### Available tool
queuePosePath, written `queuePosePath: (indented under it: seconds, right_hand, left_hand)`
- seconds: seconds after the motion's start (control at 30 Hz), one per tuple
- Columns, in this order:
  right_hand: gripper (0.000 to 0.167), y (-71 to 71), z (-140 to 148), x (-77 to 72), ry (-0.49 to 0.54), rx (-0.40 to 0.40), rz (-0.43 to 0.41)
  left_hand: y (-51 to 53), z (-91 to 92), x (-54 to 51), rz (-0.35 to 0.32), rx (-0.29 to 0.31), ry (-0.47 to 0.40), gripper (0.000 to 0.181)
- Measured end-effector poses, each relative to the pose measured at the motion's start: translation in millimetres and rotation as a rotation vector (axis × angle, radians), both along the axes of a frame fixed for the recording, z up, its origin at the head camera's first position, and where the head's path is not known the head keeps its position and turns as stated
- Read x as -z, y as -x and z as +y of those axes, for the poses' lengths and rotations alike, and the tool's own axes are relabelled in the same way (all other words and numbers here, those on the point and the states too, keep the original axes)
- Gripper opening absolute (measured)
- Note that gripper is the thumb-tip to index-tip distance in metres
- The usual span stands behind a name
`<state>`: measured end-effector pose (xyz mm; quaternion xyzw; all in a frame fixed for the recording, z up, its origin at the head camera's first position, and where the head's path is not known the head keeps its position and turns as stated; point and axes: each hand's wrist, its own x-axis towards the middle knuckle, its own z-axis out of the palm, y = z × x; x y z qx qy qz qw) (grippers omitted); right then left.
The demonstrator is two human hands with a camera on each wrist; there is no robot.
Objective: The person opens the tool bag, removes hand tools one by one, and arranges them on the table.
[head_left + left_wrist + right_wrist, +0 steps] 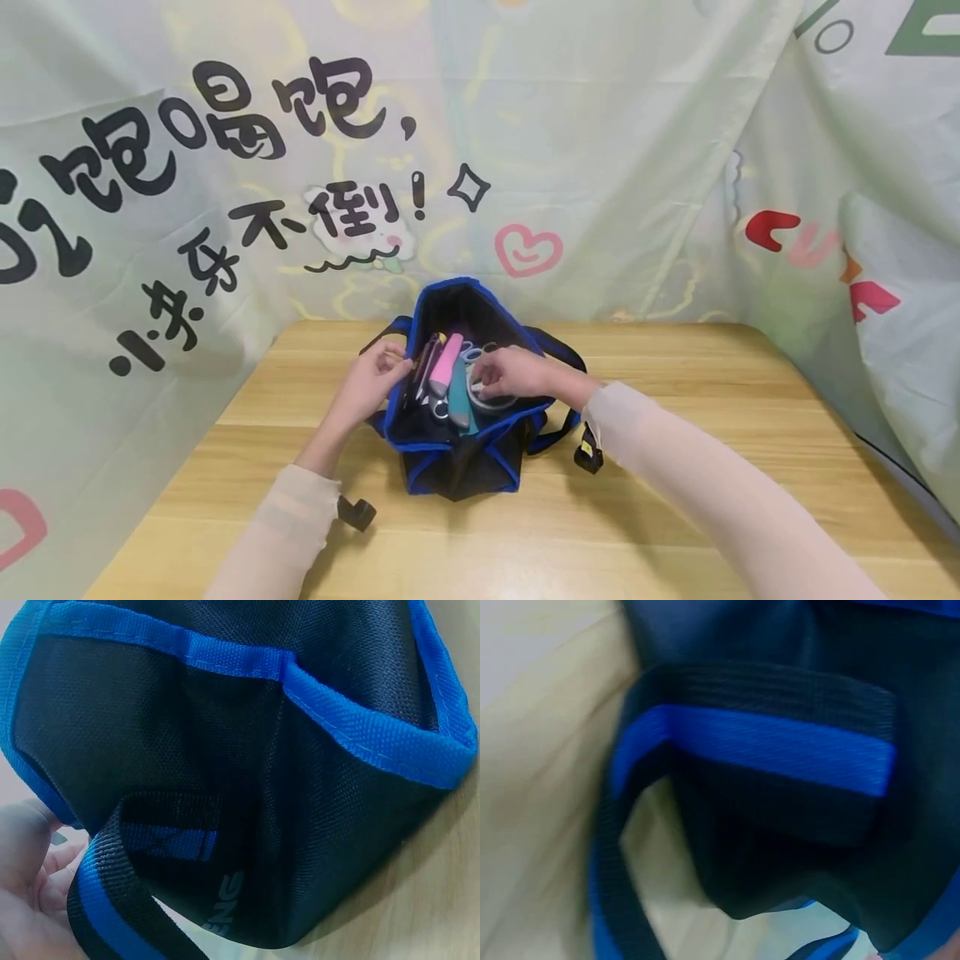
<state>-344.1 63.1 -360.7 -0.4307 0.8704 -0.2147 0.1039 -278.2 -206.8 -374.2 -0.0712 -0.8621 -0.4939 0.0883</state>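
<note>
Left hand [372, 382] is pinching the rim [232, 658] of an open black fabric bag with blue trim [461, 471] on the wooden table [675, 358], while the right hand [516, 372], grasp unclear, is resting inside, seemingly selecting an item, next needing a sure grip.

Light wood-grain counter [675, 517] under the hands [513, 372]. Pale green printed fabric [637, 158] hangs around it: black Chinese lettering [262, 212] ahead-left of the hands, pink smiling heart [528, 250] beyond them. Right of the hands, fabric hangs in folds, red shape [768, 231] on it. Light even, soft shadows.
</note>
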Motion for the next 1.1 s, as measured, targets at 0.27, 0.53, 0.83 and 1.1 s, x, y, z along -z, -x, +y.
queuePosePath:
  seconds: [0.27, 0.53, 0.83, 1.1]
  right_hand:
    - [0.018, -1.0, 6, 23.7, -0.066, -0.016, 0.080]
    - [0.006, -6.6, -2, 37.0, -0.089, -0.055, 0.212]
    - [0.010, -15.5, 4, 18.6, 0.019, 0.083, 0.189]
    - [0.011, -22.6, 20, -25.2, 0.186, 0.125, 0.128]
  left_hand:
    - [0.2, 0.0, -0.4, -0.001, 0.003, -0.028, 0.024]
    - [-3.1, -7.8, 1.5, 0.001, -0.009, -0.009, 0.023]
    - [-0.6, -5.5, 3.1, 0.006, 0.009, -0.028, 0.035]
    - [4.0, -5.0, 2.9, 0.042, -0.019, 0.026, 0.039]
